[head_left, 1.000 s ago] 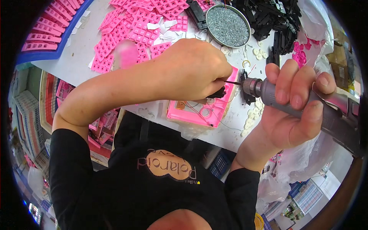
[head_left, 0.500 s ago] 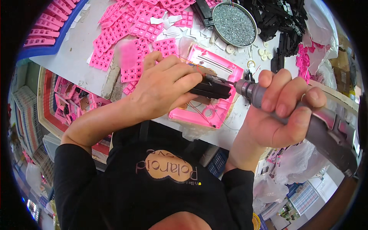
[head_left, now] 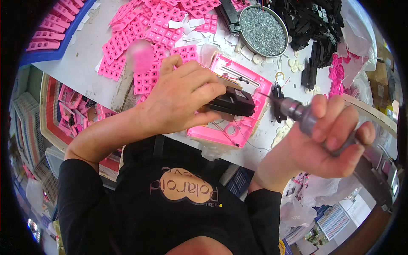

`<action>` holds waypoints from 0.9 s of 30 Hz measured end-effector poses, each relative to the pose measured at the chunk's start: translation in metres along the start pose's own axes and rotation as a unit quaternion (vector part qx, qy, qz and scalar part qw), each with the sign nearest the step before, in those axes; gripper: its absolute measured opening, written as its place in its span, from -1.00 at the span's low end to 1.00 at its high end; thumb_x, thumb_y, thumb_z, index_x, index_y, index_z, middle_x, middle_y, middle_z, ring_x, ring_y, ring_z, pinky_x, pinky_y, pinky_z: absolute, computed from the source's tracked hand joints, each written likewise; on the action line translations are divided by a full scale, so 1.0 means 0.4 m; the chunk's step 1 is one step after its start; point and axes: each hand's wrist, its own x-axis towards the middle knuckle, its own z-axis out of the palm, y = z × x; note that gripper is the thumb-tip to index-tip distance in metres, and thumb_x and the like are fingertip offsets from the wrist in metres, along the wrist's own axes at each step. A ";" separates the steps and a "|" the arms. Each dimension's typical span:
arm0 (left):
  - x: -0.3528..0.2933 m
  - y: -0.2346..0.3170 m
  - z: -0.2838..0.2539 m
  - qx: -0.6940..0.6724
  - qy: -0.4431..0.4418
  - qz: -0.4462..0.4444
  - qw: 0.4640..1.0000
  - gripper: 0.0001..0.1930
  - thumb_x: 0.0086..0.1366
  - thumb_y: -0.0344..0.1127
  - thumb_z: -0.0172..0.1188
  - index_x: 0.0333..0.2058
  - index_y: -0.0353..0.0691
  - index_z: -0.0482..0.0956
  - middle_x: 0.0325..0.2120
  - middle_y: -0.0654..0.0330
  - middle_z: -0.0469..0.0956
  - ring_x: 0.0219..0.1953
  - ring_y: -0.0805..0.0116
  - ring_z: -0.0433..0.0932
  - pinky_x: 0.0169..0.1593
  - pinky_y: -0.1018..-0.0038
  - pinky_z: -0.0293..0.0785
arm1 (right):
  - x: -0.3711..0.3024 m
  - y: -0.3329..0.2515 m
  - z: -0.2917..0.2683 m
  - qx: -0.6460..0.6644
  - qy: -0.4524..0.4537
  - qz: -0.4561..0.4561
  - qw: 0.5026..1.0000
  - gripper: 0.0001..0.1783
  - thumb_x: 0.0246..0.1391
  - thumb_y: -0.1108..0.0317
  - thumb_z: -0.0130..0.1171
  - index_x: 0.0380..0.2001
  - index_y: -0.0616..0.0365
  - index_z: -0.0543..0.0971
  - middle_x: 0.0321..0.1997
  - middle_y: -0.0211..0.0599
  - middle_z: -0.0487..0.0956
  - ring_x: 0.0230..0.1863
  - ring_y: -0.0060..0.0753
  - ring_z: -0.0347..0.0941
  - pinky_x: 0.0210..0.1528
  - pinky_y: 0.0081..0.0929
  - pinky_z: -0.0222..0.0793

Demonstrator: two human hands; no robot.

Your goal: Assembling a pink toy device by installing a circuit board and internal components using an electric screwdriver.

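Note:
My left hand (head_left: pixel 180 95) is closed on a black plastic housing (head_left: pixel 238 102), gripping it between thumb and fingers above a pink plastic casing (head_left: pixel 238 131). Thin wires run from under the housing across the casing. My right hand (head_left: pixel 331 136) wraps round a grey power screwdriver (head_left: pixel 308 119). Its bit points left at the housing's end, with a gap between them. A second black plastic part (head_left: pixel 278 102) lies on the table just below the bit, to the right of the casing.
A round tin of small screws (head_left: pixel 263 32) stands at the back, beside heaped black parts (head_left: pixel 308 19). Pink keypads (head_left: pixel 163 32) and paper scraps spread to the left. White round pieces (head_left: pixel 295 65) lie at right; a blue crate (head_left: pixel 63 46) holds pink parts at far left.
My right hand has drawn the power screwdriver back to the right, so its bit has come away from the black housing. The housing has tilted slightly in my left hand.

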 end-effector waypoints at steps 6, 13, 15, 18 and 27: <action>0.097 -0.042 0.001 -0.021 0.053 -0.026 0.998 -0.72 0.13 -0.19 0.43 -0.21 -0.08 0.60 -0.29 0.31 0.58 -0.18 0.31 0.51 0.04 0.21 0.14 | 0.036 -0.008 -0.079 -0.058 0.071 -0.032 0.995 -0.72 0.29 0.16 0.08 -0.03 0.02 0.54 -0.49 -0.52 0.39 -0.44 -0.52 0.27 -0.01 -0.24 0.30; 0.112 -0.055 0.005 -0.041 -0.020 0.014 0.999 -0.89 0.16 -0.32 0.39 -0.37 -0.06 0.61 -0.40 0.37 0.55 -0.20 0.36 0.51 0.07 0.22 0.17 | -0.025 -0.023 -0.036 -0.565 0.185 -0.169 0.786 -0.50 0.11 0.49 0.29 0.11 0.37 0.43 0.05 -0.12 0.59 0.08 -0.05 0.54 0.13 -0.05 0.48; 0.101 -0.063 -0.013 -0.015 -0.028 0.046 0.998 -0.88 0.15 -0.33 0.40 -0.37 -0.07 0.61 -0.40 0.35 0.54 -0.21 0.36 0.51 0.07 0.21 0.18 | -0.071 0.004 0.004 -0.582 0.030 -0.082 0.809 -0.51 -0.03 0.48 0.38 0.01 0.34 0.51 0.01 -0.10 0.61 0.05 -0.05 0.55 0.07 -0.13 0.50; 0.108 -0.052 -0.028 0.023 -0.071 0.098 0.992 -0.88 0.15 -0.33 0.39 -0.35 -0.07 0.62 -0.42 0.35 0.53 -0.25 0.35 0.51 0.08 0.19 0.19 | -0.152 0.072 -0.005 -0.558 -0.157 0.020 0.815 -0.50 -0.17 0.46 0.46 -0.08 0.27 0.60 -0.06 -0.11 0.63 -0.03 -0.07 0.55 -0.05 -0.25 0.50; 0.175 -0.049 -0.080 0.126 -0.206 0.213 0.947 -0.86 0.07 -0.34 0.24 -0.35 -0.16 0.65 -0.46 0.29 0.51 -0.30 0.32 0.56 -0.07 0.31 0.42 | -0.120 0.111 -0.018 -0.505 -0.226 0.078 0.830 -0.47 -0.19 0.42 0.48 -0.05 0.19 0.61 -0.13 -0.18 0.59 -0.16 -0.10 0.47 -0.11 -0.25 0.44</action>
